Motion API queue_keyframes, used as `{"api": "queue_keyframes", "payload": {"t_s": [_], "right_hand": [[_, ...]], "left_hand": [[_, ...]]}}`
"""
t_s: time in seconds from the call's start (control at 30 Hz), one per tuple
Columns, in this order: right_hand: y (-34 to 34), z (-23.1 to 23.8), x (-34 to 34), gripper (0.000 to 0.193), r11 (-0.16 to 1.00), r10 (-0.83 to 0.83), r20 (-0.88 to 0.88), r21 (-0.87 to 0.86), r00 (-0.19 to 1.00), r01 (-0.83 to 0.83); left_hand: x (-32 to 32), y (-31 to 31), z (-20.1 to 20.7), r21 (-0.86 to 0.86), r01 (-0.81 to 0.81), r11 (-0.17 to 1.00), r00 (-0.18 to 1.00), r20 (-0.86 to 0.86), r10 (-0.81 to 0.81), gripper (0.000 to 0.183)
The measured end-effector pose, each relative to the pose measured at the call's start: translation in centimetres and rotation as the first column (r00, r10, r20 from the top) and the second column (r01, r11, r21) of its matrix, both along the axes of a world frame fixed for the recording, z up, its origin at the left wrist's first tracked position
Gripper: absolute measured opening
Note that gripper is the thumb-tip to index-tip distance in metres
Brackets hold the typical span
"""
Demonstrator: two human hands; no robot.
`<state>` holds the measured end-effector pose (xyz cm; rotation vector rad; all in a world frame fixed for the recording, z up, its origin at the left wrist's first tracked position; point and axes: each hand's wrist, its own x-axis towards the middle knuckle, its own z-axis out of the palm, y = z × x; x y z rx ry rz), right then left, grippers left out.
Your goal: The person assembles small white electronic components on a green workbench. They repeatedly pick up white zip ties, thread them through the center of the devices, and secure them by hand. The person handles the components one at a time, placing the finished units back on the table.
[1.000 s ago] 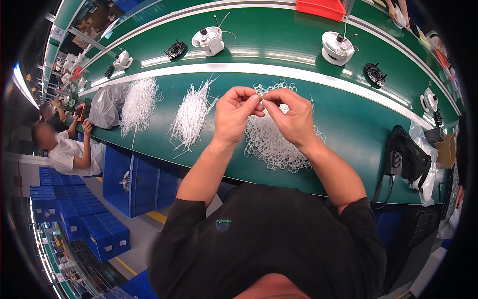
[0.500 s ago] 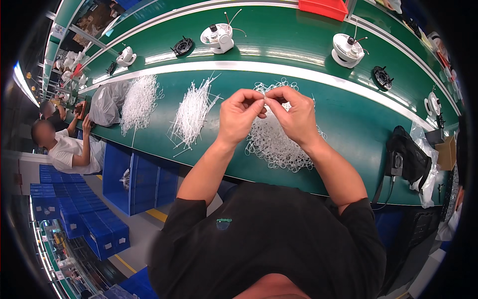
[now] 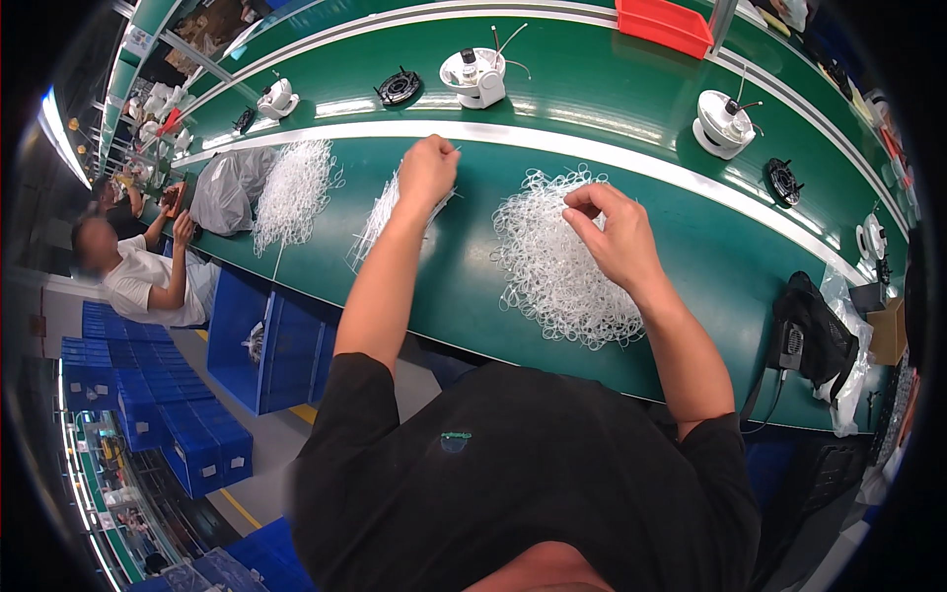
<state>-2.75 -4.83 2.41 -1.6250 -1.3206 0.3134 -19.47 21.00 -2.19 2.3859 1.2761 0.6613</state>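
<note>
My left hand point(image 3: 427, 173) is over the pile of straight white cable ties point(image 3: 378, 225), partly covering it. Its fingers are pinched together; whatever they grip is too small to make out. Above the right-hand heap of white looped cable ties point(image 3: 552, 261) hovers my right hand point(image 3: 619, 235), thumb and forefinger curled nearly tip to tip. Anything between those fingertips blends into the white loops behind. Farther left lies another heap of white ties point(image 3: 294, 192).
Behind a white strip, a green belt carries white housings with wires point(image 3: 475, 79) and black round parts point(image 3: 399, 88). A red tray point(image 3: 666, 27) stands at the back. A grey plastic bag point(image 3: 229, 192) and a co-worker point(image 3: 138, 276) are left; a black bag point(image 3: 811, 331) lies right.
My hands have parted from fingertip contact above the loops. The left has moved left to the straight ties; the right stays over the looped heap. The view has shifted slightly.
</note>
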Motion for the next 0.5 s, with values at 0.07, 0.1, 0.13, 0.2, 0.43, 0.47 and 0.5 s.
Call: {"api": "queue_keyframes", "payload": {"t_s": [0.07, 0.1, 0.13, 0.2, 0.43, 0.47, 0.5], "right_hand": [[-0.2, -0.1, 0.0, 0.014, 1.000, 0.001, -0.002, 0.003, 1.000, -0.001], [-0.3, -0.2, 0.0, 0.014, 1.000, -0.003, -0.007, 0.003, 1.000, 0.003], [-0.3, -0.3, 0.1, 0.014, 1.000, -0.007, -0.011, 0.002, 1.000, 0.007], [-0.3, -0.5, 0.1, 0.013, 1.000, -0.008, -0.010, 0.001, 1.000, 0.008], [-0.4, -0.6, 0.4, 0.013, 1.000, -0.002, 0.009, -0.006, 1.000, 0.002], [-0.4, -0.6, 0.4, 0.013, 1.000, -0.005, 0.001, -0.002, 1.000, 0.005], [-0.4, -0.5, 0.4, 0.013, 1.000, 0.001, 0.009, 0.000, 1.000, -0.001]], "left_hand": [[-0.6, 2.1, -0.9, 0.027, -0.042, 0.999, 0.994, -0.102, 0.045, 0.018], [-0.4, 2.5, -1.1, 0.046, -0.061, 0.997, 0.985, -0.159, 0.067, 0.018], [-0.2, 2.7, -1.3, 0.045, -0.068, 0.997, 0.980, -0.186, 0.075, 0.017], [0.2, 2.9, -1.6, 0.039, -0.082, 0.996, 0.967, -0.239, 0.089, 0.016], [0.7, 3.2, -1.7, 0.004, -0.087, 0.996, 0.962, -0.261, 0.085, 0.013], [0.6, 3.3, -1.8, 0.008, -0.076, 0.997, 0.966, -0.247, 0.076, 0.013], [0.4, 3.5, -1.7, 0.012, -0.066, 0.998, 0.970, -0.233, 0.067, 0.012]]}}
